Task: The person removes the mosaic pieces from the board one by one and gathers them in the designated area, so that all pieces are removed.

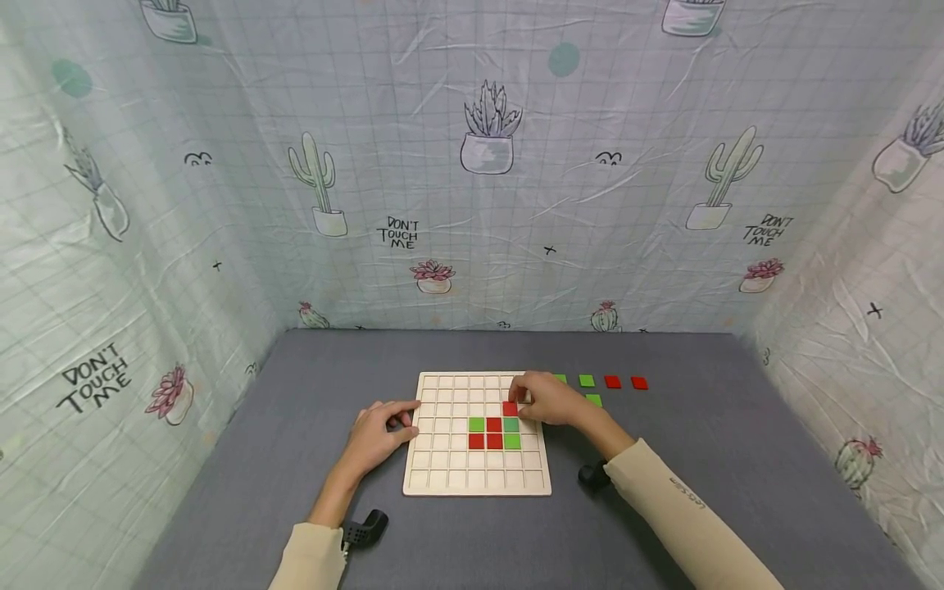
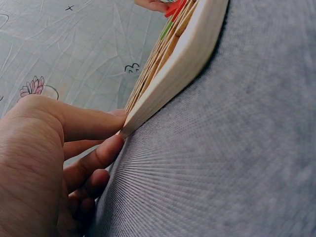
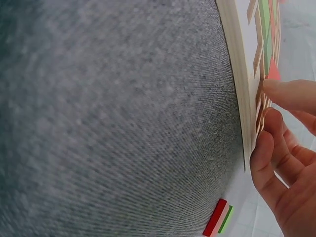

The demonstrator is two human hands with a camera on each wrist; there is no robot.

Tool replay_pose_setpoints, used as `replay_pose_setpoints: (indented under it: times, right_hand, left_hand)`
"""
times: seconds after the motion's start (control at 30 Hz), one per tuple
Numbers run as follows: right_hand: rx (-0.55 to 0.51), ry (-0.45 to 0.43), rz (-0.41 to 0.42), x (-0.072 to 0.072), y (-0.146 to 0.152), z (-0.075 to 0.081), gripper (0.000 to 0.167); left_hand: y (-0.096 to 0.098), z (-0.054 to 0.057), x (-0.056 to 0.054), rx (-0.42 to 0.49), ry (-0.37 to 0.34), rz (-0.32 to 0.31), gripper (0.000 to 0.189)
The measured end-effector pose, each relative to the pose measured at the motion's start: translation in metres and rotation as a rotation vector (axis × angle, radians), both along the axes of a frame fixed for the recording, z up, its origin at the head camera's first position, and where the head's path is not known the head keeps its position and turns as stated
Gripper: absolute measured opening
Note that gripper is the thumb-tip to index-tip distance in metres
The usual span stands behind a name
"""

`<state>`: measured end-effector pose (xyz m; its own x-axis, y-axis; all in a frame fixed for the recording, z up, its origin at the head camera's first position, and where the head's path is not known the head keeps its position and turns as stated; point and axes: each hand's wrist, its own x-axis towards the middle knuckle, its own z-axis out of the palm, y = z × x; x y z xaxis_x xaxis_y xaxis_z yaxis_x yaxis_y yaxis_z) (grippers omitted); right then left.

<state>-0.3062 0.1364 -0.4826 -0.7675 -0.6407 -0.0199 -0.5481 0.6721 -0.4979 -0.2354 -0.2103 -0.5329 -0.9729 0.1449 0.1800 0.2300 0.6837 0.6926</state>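
Observation:
A pale wooden grid board [image 1: 442, 463] lies on the grey table. My left hand [image 1: 372, 438] rests at its left edge, thumb and index fingertips spread apart along the rim; the left wrist view shows the fingertips touching the board's edge [image 2: 168, 74]. My right hand [image 1: 549, 399] reaches over the board's right side and pinches a red square tile [image 1: 510, 408] between thumb and fingers, just above the block of laid tiles. That block holds several red tiles [image 1: 494, 441] and green tiles [image 1: 512, 442] in two rows. In the right wrist view the thumb [image 3: 291, 94] touches the red tile [image 3: 273, 71].
Beyond the right hand lie loose tiles on the table, among them green tiles [image 1: 586, 381] and red tiles [image 1: 613, 382]. The right forearm partly covers this area. A printed cloth [image 1: 487, 246] hangs behind the table and along both sides. Each wrist wears a black camera [image 1: 365, 528].

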Motion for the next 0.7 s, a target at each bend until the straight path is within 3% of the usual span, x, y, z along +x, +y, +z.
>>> replay_pose_setpoints:
  times: [0.7]
  right_hand:
    - [-0.079, -0.052, -0.005, 0.0042, 0.0024, -0.0034, 0.010]
  left_hand:
    - [0.0019, -0.0027, 0.0010, -0.028, 0.002, 0.015, 0.040]
